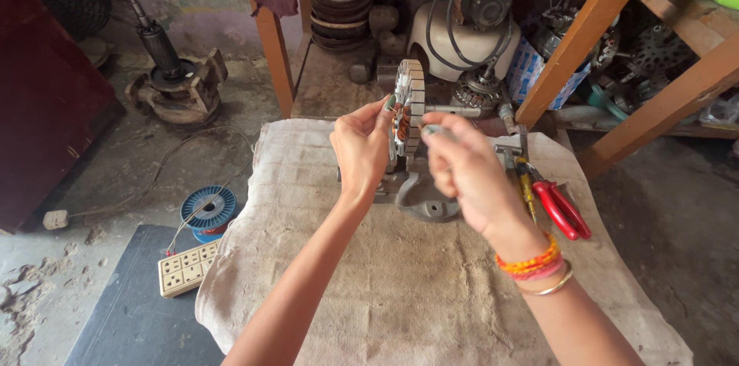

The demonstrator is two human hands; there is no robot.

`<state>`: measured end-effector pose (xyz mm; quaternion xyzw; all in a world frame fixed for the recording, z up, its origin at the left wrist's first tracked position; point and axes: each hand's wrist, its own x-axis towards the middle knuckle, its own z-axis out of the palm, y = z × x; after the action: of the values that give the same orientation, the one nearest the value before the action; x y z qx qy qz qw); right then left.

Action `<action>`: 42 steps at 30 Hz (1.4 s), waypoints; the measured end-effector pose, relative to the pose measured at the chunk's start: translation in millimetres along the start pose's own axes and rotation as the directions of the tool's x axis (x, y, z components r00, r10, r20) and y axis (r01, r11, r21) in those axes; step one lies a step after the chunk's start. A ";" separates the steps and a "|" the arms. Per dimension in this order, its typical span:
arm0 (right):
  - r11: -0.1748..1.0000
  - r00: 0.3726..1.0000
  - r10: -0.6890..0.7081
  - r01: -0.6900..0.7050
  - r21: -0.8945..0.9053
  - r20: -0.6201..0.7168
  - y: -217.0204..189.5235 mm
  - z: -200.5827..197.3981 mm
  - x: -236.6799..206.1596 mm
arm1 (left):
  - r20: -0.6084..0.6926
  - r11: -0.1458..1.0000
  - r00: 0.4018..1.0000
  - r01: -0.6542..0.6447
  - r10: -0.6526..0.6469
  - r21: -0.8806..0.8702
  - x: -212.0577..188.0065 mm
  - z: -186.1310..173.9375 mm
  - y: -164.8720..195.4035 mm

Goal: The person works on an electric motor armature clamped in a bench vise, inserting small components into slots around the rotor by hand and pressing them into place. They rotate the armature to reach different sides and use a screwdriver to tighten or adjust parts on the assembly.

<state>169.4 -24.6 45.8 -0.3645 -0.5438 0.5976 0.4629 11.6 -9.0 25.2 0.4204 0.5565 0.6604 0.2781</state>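
Round laminated metal stator (408,108), held upright on its grey stand (422,200).
My left hand (362,147) pinched its copper windings; my right hand (462,170), blurred, pinched something small.

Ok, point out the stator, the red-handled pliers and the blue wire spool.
stator (416,96), head view, outer laminated rim.
red-handled pliers (562,208), head view, red handles.
blue wire spool (208,207), head view, top flange.

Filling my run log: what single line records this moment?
left hand: on round slotted metal stator core | right hand: beside it, blurred | red-handled pliers: on cloth
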 end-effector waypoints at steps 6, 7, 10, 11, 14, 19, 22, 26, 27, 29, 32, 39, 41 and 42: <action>0.910 0.867 -0.415 0.399 -0.114 -0.276 3.8 -26.7 45.9 | -0.005 0.990 0.992 -0.127 0.127 -0.060 -1.1 6.4 -3.9; 0.860 0.816 -0.510 0.488 -0.146 -0.274 7.2 -28.0 51.7 | 0.003 0.991 0.993 -0.117 0.118 -0.057 -0.8 7.4 -4.2; 0.784 0.749 -0.599 0.478 -0.396 -0.283 18.3 -34.1 58.7 | 0.015 0.993 0.993 -0.114 0.114 -0.034 2.0 6.8 -6.2; 0.741 0.723 -0.639 0.486 -0.462 -0.264 22.8 -36.1 59.4 | 0.017 0.993 0.993 -0.114 0.114 -0.023 2.4 5.8 -7.8; 0.593 0.649 -0.734 0.468 -0.656 -0.201 37.5 -43.1 58.0 | 0.054 0.988 0.988 -0.144 0.147 -0.046 5.6 1.5 -13.1; 0.493 0.666 -0.722 0.305 -0.815 -0.188 65.0 -63.6 32.9 | 0.006 0.977 0.978 -0.209 0.209 0.037 4.8 -17.4 -16.8; 0.598 0.804 -0.561 0.226 -0.769 -0.199 78.9 -63.8 10.2 | -0.009 0.750 0.770 -0.619 0.638 0.233 -15.2 -22.9 -15.1; 0.671 0.885 -0.440 0.212 -0.711 -0.150 80.7 -46.1 -14.2 | 0.372 0.385 0.464 -0.883 0.804 0.268 -38.3 -22.6 -11.8; 0.701 0.913 -0.390 0.208 -0.682 -0.123 76.1 -43.1 -19.9 | 0.417 0.337 0.424 -0.903 0.804 0.268 -40.5 -20.6 -11.6; 0.743 0.935 -0.349 0.231 -0.628 -0.070 66.0 -35.7 -29.3 | 0.501 0.241 0.343 -0.936 0.795 0.257 -43.6 -15.7 -13.0; 0.753 0.934 -0.355 0.261 -0.605 -0.039 48.9 -26.8 -39.5 | 0.477 0.352 0.438 -0.899 0.762 0.261 -42.4 -6.8 -17.8; 0.464 0.786 -0.565 0.553 -0.692 0.249 0.7 -33.2 -17.6 | 0.334 0.667 0.660 -0.737 0.673 0.113 -50.2 -10.6 -26.6; 0.492 0.765 -0.523 0.632 -0.599 0.377 -3.5 -32.8 -6.7 | 0.350 0.728 0.696 -0.683 0.627 0.054 -52.9 -13.1 -27.4; 0.521 0.774 -0.463 0.631 -0.574 0.431 -3.3 -31.1 -0.9 | 0.340 0.787 0.751 -0.615 0.566 0.047 -52.1 -13.5 -27.9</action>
<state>199.4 -15.8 44.6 -0.2486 -0.8608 0.2086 0.3920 22.8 -53.0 -15.0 0.6930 0.3939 0.5948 0.1039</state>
